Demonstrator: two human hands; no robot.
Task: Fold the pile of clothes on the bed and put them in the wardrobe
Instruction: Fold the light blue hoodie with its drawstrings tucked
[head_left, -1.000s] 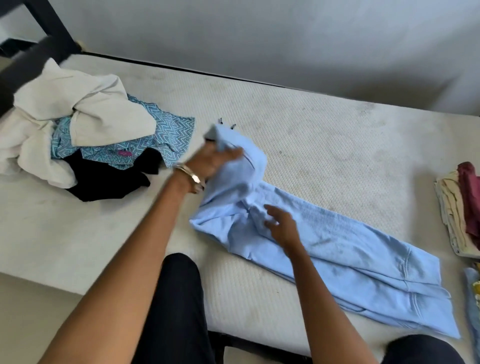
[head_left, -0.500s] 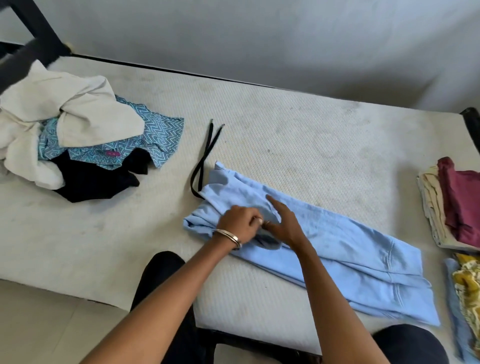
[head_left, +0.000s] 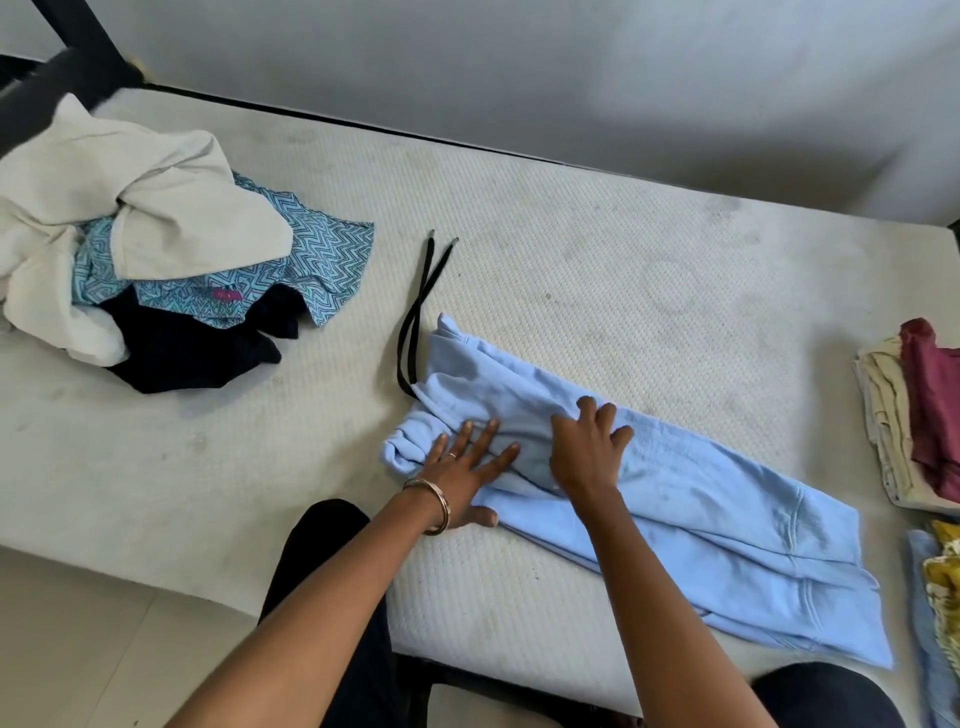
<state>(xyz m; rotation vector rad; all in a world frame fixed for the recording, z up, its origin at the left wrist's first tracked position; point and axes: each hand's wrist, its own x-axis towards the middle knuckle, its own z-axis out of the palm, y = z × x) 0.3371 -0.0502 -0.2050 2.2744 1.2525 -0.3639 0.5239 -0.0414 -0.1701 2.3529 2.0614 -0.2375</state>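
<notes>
Light blue sweatpants (head_left: 691, 509) lie folded lengthwise across the white mattress (head_left: 571, 270), waistband at the left, cuffs at the lower right. A black drawstring (head_left: 418, 306) trails from the waistband up across the mattress. My left hand (head_left: 467, 467), a bangle on its wrist, lies flat with spread fingers on the waistband end. Just to its right, my right hand (head_left: 589, 447) presses on the cloth, fingers curled slightly. An unfolded pile (head_left: 156, 260) of cream, blue zigzag and black clothes sits at the far left.
Folded cream and maroon clothes (head_left: 914, 415) are stacked at the right edge, with blue and yellow patterned pieces (head_left: 940, 597) below them. A grey wall (head_left: 571, 78) runs behind the bed. A black bed frame post (head_left: 78, 47) stands at the top left. My dark-trousered knees touch the mattress's front edge.
My left hand brought the lifted waistband end down onto the pants, then opened from a fist to flat. The drawstring now lies stretched out on the mattress.
</notes>
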